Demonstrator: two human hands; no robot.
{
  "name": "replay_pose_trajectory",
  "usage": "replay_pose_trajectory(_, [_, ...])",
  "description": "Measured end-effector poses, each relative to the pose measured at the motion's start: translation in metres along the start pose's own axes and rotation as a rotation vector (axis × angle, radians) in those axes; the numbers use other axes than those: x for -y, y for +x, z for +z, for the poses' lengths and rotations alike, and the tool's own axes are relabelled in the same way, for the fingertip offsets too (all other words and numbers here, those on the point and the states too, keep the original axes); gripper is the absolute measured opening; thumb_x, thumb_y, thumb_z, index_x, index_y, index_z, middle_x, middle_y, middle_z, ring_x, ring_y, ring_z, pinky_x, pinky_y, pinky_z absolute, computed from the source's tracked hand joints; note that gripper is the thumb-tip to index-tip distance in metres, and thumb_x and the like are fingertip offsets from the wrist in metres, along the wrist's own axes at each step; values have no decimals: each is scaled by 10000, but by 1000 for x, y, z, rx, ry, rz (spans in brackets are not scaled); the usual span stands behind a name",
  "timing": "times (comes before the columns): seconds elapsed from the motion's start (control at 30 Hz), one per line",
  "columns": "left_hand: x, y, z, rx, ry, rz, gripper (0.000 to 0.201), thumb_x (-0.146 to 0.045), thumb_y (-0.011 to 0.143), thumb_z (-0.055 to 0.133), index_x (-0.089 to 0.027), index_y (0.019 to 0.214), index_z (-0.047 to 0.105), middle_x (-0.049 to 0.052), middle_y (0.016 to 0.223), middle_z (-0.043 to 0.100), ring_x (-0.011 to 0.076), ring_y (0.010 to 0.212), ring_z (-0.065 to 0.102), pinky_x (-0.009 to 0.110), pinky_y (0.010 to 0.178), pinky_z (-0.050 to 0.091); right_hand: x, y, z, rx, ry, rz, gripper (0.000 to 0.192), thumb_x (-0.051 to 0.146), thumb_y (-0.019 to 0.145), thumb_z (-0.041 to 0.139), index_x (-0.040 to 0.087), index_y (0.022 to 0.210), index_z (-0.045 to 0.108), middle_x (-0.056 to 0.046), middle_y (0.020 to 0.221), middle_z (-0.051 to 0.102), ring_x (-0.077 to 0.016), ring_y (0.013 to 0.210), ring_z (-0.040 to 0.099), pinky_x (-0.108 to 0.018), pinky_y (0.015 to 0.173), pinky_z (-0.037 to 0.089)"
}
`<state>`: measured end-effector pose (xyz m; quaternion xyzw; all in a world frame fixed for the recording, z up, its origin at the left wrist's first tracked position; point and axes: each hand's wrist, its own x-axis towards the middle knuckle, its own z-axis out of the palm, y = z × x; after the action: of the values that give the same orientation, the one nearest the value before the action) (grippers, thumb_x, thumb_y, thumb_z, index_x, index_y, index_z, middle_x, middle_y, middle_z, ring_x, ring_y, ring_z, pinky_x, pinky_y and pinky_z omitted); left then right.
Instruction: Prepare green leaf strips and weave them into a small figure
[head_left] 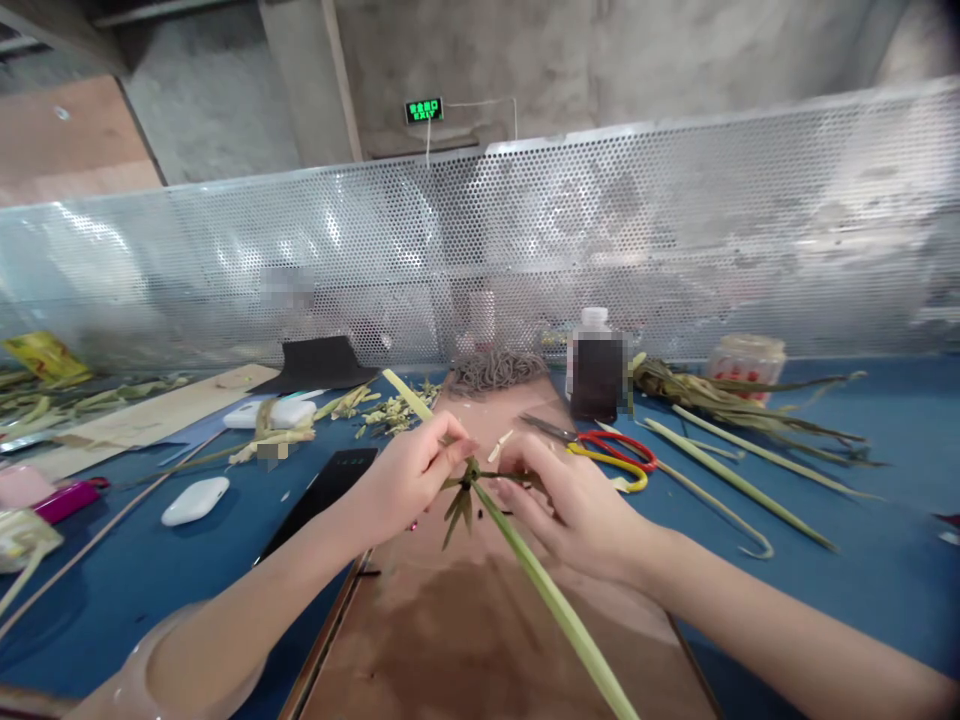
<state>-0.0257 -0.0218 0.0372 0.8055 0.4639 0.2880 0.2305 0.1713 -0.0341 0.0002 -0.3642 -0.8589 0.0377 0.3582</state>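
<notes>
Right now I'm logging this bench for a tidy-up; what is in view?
long green leaf strip: one, pale green, pinched by both hands over the board
brown wooden board: one, centre
red-and-yellow-handled scissors: one, right of the hands
dark brown bottle: one, white cap, behind the scissors
white oval case: one, left, on the blue tabletop
black flat device: one, beside the left forearm
perforated metal screen: one, silver, behind
left hand: one
right hand: one

A long pale-green leaf strip [551, 600] runs diagonally from frame centre toward the lower right, its upper end knotted into a small cluster of pointed green tips.
</notes>
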Motion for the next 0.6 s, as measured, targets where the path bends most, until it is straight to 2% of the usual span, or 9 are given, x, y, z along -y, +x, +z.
replay_pose_trajectory(0.07, [-1, 0, 2, -50, 8, 61, 198, -389, 890, 440, -218, 799, 481, -84, 440, 442, 90, 340, 409, 182, 374, 279, 5, 0, 1, 29, 105, 83, 185, 363, 923, 401, 196, 870, 463, 32, 630, 535, -101, 487, 445, -232, 485, 325])
replay_pose_trajectory(0.13, [0, -1, 4, -68, 3, 87, 199, -378, 903, 417, -216, 800, 468, -84, 437, 456, 96, 365, 436, 190, 413, 318, 7, 1, 3, 14, 128, 79, 168, 349, 903, 440, 200, 827, 446, 25, 671, 530, -102, 522, 446, -232, 497, 329])
replay_pose_trajectory(0.23, [2, 0, 8, -76, -27, 86, 188, -359, 917, 388, -213, 814, 447, -75, 462, 482, 109, 425, 486, 207, 469, 366, 8, 2, 6, 4, 87, -19, 136, 275, 883, 479, 187, 780, 473, -20, 806, 551, -130, 674, 500, -257, 596, 384])
replay_pose_trajectory(0.37, [3, 0, 14, -92, -150, 78, 166, -342, 912, 408, -206, 825, 443, -69, 512, 480, 101, 463, 476, 213, 490, 372, 5, 2, 12, -13, 19, -138, 170, 177, 909, 425, 169, 790, 547, -59, 900, 560, -168, 831, 498, -312, 737, 395])
replay_pose_trajectory(0.6, [1, 0, 25, -133, -360, -3, 152, -346, 890, 454, -196, 873, 437, -85, 455, 442, 93, 426, 443, 197, 435, 321, 12, -2, 13, -14, -174, -84, 225, 199, 912, 416, 192, 827, 624, -79, 859, 511, -212, 838, 402, -372, 746, 348])
